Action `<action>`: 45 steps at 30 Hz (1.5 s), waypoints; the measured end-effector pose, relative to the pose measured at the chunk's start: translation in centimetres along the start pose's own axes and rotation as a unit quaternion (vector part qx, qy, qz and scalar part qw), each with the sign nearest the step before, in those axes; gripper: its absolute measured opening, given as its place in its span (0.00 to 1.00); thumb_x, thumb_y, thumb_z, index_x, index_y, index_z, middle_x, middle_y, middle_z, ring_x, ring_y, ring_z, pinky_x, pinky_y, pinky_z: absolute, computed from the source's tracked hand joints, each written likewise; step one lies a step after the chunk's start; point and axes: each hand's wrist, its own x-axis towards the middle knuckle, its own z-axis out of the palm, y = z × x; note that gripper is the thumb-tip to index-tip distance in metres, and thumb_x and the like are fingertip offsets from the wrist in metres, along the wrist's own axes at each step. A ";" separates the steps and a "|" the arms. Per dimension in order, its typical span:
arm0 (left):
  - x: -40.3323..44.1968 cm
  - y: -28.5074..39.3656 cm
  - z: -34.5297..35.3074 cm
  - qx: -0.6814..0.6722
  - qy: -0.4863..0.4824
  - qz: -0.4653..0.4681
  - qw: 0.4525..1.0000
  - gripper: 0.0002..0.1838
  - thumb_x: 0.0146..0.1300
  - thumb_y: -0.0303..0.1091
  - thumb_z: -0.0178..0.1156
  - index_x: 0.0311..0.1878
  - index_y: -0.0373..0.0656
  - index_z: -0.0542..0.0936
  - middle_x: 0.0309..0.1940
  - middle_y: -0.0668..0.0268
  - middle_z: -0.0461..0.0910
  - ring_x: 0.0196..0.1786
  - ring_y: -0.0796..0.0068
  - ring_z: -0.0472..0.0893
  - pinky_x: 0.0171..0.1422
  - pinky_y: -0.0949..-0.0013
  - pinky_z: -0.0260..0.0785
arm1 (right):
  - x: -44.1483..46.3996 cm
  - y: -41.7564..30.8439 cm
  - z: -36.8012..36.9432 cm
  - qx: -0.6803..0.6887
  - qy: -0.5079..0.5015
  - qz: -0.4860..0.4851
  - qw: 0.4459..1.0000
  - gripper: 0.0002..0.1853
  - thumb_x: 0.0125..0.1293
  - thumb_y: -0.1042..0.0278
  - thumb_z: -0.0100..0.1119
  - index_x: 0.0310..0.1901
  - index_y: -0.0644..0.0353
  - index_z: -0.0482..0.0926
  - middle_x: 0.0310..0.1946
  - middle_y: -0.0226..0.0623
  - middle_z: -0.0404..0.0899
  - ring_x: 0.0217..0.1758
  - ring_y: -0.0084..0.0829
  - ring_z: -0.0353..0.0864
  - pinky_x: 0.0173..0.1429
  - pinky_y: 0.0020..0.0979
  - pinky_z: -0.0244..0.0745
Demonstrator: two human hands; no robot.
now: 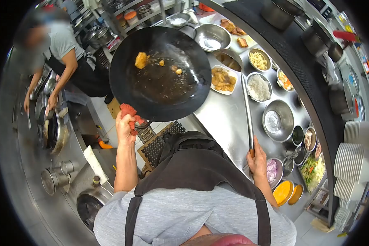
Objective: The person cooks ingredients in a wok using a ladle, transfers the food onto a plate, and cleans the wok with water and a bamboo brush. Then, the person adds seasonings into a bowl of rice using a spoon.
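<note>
Between the hands (left (126, 125), right (257, 160), both gripping), the wok (160, 74) sits leftward.

Floor (99, 105): pale square tiles, black perforated mat (163, 144)
Counter (223, 119): flat silvery steel, right
Rack (162, 13): grey metal tiers, far

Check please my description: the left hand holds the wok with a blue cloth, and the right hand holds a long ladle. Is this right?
Not quite: the cloth is red, not blue, as the head view shows. The left hand does hold the wok with it, and the right hand a long ladle.
</note>
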 end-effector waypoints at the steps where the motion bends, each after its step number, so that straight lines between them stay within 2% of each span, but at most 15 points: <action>1: -0.3 0.3 0.5 -0.005 0.011 0.006 1.000 0.14 0.42 0.18 0.48 0.37 0.34 0.71 0.30 0.62 0.73 0.25 0.70 0.75 0.31 0.66 0.74 | 0.4 -0.1 0.0 -0.004 0.012 -0.021 1.000 0.35 0.54 0.78 0.57 0.68 0.57 0.63 0.37 0.49 0.76 0.35 0.49 0.77 0.44 0.40 0.73; 5: -0.3 0.7 2.8 0.023 0.022 0.015 0.999 0.15 0.42 0.17 0.48 0.38 0.33 0.70 0.30 0.60 0.72 0.26 0.68 0.76 0.30 0.65 0.75 | 4.8 -1.3 1.3 0.011 -0.008 -0.089 0.996 0.34 0.54 0.80 0.57 0.66 0.58 0.66 0.31 0.45 0.75 0.31 0.44 0.78 0.40 0.37 0.74; 6: -0.2 0.7 3.1 0.022 0.001 0.003 1.000 0.16 0.42 0.18 0.48 0.38 0.33 0.71 0.31 0.61 0.73 0.28 0.68 0.77 0.33 0.66 0.75 | 6.3 -1.9 1.6 0.014 -0.015 -0.106 0.994 0.33 0.54 0.79 0.58 0.65 0.57 0.67 0.28 0.43 0.74 0.30 0.43 0.78 0.39 0.38 0.74; 7: 0.0 0.8 3.3 0.022 -0.022 -0.010 0.999 0.16 0.41 0.18 0.49 0.38 0.33 0.72 0.33 0.62 0.74 0.31 0.68 0.77 0.37 0.68 0.74 | 7.8 -2.4 2.0 0.014 -0.014 -0.112 0.993 0.33 0.54 0.79 0.58 0.65 0.57 0.67 0.28 0.43 0.74 0.30 0.43 0.78 0.39 0.38 0.74; 11: 1.3 -0.1 3.1 0.025 -0.033 -0.041 0.998 0.14 0.41 0.18 0.50 0.36 0.34 0.72 0.31 0.62 0.74 0.28 0.69 0.76 0.33 0.67 0.74 | 12.8 -4.4 3.3 -0.023 -0.020 -0.179 0.983 0.31 0.55 0.76 0.60 0.64 0.53 0.69 0.30 0.42 0.75 0.31 0.45 0.78 0.38 0.41 0.74; 16: 1.3 0.5 4.1 0.019 -0.033 -0.040 0.998 0.14 0.41 0.18 0.50 0.36 0.34 0.72 0.31 0.63 0.74 0.30 0.71 0.76 0.35 0.69 0.73 | 14.0 -3.0 2.8 -0.097 -0.027 -0.225 0.969 0.31 0.54 0.76 0.62 0.63 0.51 0.70 0.32 0.41 0.75 0.31 0.44 0.78 0.37 0.41 0.73; 19: 1.2 1.0 4.6 0.013 -0.036 -0.059 0.998 0.15 0.42 0.18 0.51 0.37 0.34 0.71 0.31 0.62 0.73 0.31 0.71 0.76 0.37 0.70 0.71 | 12.0 0.3 0.6 -0.142 -0.038 -0.222 0.964 0.31 0.54 0.74 0.61 0.62 0.46 0.71 0.32 0.40 0.74 0.30 0.46 0.78 0.37 0.42 0.76; 22: 1.3 0.9 5.0 0.021 -0.017 -0.045 0.999 0.17 0.43 0.17 0.51 0.41 0.32 0.69 0.31 0.61 0.73 0.29 0.70 0.76 0.34 0.70 0.72 | 10.2 2.1 -1.9 -0.147 -0.056 -0.197 0.968 0.32 0.52 0.75 0.61 0.62 0.46 0.72 0.31 0.41 0.74 0.29 0.46 0.78 0.36 0.43 0.75; 23: 1.3 1.0 5.2 0.021 -0.017 -0.045 0.999 0.17 0.43 0.17 0.51 0.41 0.32 0.69 0.31 0.61 0.73 0.29 0.70 0.76 0.34 0.70 0.72 | 10.0 2.3 -2.3 -0.148 -0.056 -0.196 0.968 0.32 0.52 0.75 0.61 0.62 0.46 0.72 0.31 0.41 0.74 0.29 0.46 0.78 0.36 0.43 0.75; 25: 1.1 1.5 5.5 0.045 -0.013 -0.041 0.998 0.15 0.41 0.18 0.53 0.38 0.34 0.72 0.33 0.64 0.75 0.34 0.71 0.76 0.41 0.69 0.71 | 9.7 2.6 -2.8 -0.110 -0.054 -0.159 0.980 0.32 0.52 0.77 0.61 0.62 0.48 0.72 0.28 0.42 0.74 0.29 0.46 0.78 0.34 0.43 0.74; 29: 1.5 1.6 5.6 0.078 -0.006 -0.015 0.997 0.15 0.41 0.19 0.52 0.37 0.34 0.72 0.32 0.64 0.75 0.33 0.72 0.76 0.41 0.70 0.72 | 11.5 1.3 -2.0 -0.106 -0.025 -0.157 0.981 0.31 0.54 0.78 0.60 0.63 0.49 0.71 0.27 0.44 0.74 0.29 0.47 0.78 0.37 0.43 0.73; 35: 2.0 1.7 5.8 0.063 -0.036 -0.009 0.997 0.13 0.41 0.18 0.52 0.35 0.35 0.73 0.30 0.65 0.74 0.30 0.74 0.75 0.38 0.71 0.70 | 12.7 1.4 -2.3 -0.115 -0.057 -0.148 0.981 0.31 0.53 0.77 0.62 0.62 0.50 0.73 0.28 0.43 0.75 0.31 0.43 0.78 0.40 0.39 0.73; 37: 2.4 1.6 6.2 0.067 -0.029 0.003 0.997 0.12 0.41 0.18 0.52 0.33 0.36 0.72 0.29 0.65 0.74 0.29 0.74 0.75 0.37 0.71 0.70 | 12.2 2.1 -3.1 -0.145 -0.065 -0.176 0.972 0.31 0.53 0.76 0.61 0.62 0.47 0.72 0.29 0.41 0.76 0.30 0.46 0.78 0.37 0.42 0.74; 41: 2.5 1.9 7.5 0.079 -0.015 0.020 0.997 0.10 0.42 0.18 0.52 0.31 0.36 0.72 0.27 0.65 0.74 0.28 0.75 0.74 0.36 0.72 0.69 | 11.0 3.2 -5.2 -0.165 -0.066 -0.193 0.965 0.31 0.52 0.76 0.61 0.61 0.46 0.73 0.30 0.40 0.76 0.30 0.45 0.79 0.35 0.42 0.75; 45: 3.1 2.0 8.4 0.083 -0.002 0.042 0.996 0.08 0.43 0.18 0.52 0.30 0.35 0.72 0.26 0.65 0.73 0.26 0.75 0.74 0.31 0.72 0.68 | 10.2 4.3 -7.2 -0.204 -0.049 -0.203 0.957 0.31 0.51 0.77 0.62 0.60 0.45 0.75 0.29 0.38 0.75 0.29 0.43 0.79 0.35 0.41 0.75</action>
